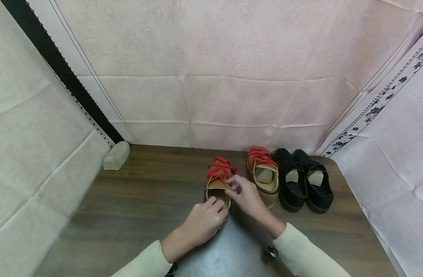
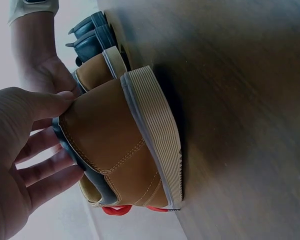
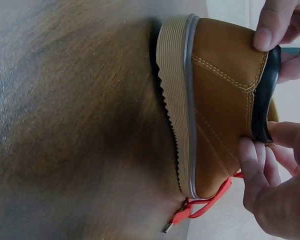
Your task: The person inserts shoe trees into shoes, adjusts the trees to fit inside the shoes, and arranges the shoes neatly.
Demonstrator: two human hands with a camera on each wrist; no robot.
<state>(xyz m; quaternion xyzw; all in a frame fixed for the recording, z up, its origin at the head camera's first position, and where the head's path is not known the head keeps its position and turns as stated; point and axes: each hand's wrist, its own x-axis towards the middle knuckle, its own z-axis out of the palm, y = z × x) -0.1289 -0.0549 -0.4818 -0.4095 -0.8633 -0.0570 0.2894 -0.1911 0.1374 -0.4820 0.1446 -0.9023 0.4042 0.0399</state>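
A tan lace-up shoe [image 1: 216,184] with red laces stands on the brown wood-patterned surface, toe towards the back. My left hand [image 1: 206,221] pinches its dark collar at the heel; in the left wrist view the thumb lies outside the tan leather [image 2: 107,125] and the fingers reach inside. Further forward, my right hand [image 1: 246,194] pinches the collar's right side near the laces, as the right wrist view shows. The pale ribbed sole [image 3: 175,100] looks slightly raised at the heel. The inside of the shoe is partly hidden by my left hand.
Right of my right hand stands a matching tan shoe [image 1: 268,198] with a pale insert. Beside it are two black shoes [image 1: 290,202], also with pale inserts. A cream-coloured lump [image 1: 116,156] sits in the back left corner. Patterned sheets [image 1: 211,100] wall the back and sides.
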